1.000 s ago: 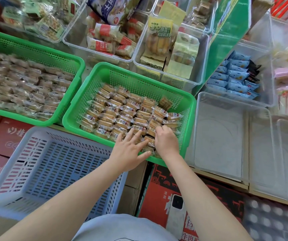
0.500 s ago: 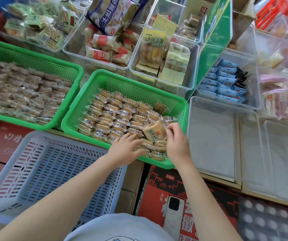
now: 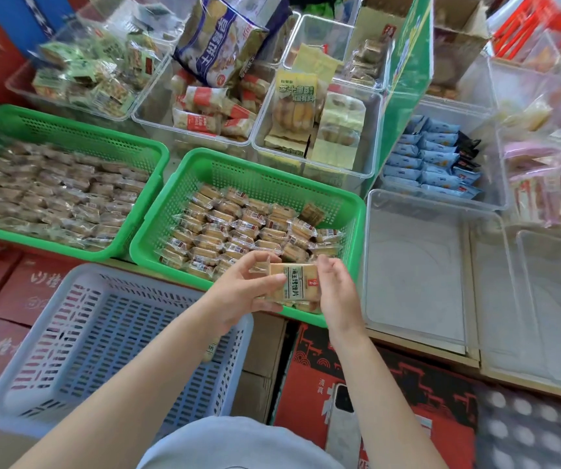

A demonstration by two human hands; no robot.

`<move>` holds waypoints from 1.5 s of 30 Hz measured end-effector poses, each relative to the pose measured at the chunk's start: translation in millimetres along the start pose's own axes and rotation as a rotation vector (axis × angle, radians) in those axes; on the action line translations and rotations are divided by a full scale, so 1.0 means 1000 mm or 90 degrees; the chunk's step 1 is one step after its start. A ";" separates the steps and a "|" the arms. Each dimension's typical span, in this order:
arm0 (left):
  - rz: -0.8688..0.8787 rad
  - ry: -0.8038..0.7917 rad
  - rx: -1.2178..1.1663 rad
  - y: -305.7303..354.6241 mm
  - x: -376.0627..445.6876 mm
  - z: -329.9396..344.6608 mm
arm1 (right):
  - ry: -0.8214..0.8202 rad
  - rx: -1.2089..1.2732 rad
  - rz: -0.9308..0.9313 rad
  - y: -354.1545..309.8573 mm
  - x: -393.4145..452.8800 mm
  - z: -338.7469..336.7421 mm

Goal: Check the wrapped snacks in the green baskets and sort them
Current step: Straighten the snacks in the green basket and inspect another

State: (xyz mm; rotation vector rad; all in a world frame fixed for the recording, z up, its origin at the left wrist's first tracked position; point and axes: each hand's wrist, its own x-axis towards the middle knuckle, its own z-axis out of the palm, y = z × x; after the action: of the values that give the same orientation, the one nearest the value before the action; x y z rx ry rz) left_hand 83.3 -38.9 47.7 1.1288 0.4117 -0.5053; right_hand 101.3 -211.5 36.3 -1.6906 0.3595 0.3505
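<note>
Both hands, left hand [image 3: 245, 289] and right hand [image 3: 338, 292], pinch one wrapped snack [image 3: 294, 282] over the near green basket [image 3: 357, 211], still packed; blue basket [image 3: 79, 333] nearly empty — early days.

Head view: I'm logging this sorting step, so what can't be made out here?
- Snack packet: both ends are covered by the left hand and right hand.
- Left green basket: cut off by the left edge; its packets are blurred.
- Blue basket: the left forearm hides part of its floor.
</note>
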 end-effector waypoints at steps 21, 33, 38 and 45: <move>-0.004 0.221 0.090 -0.027 0.013 0.003 | 0.102 -0.130 -0.107 0.015 0.001 -0.009; -0.005 0.161 0.130 -0.025 0.012 -0.002 | 0.013 0.091 0.101 0.005 0.002 -0.007; 0.088 0.073 0.315 -0.027 0.006 -0.003 | 0.083 0.079 0.153 0.009 0.007 -0.008; 0.346 0.197 0.533 -0.040 0.007 -0.003 | 0.075 0.158 0.163 0.010 0.013 -0.013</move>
State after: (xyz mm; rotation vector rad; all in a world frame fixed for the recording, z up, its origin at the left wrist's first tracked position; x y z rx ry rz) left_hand 66.0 -51.1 13.1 2.0633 0.1275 0.0080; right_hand 108.9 -226.1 24.2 -1.4274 0.6825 0.3787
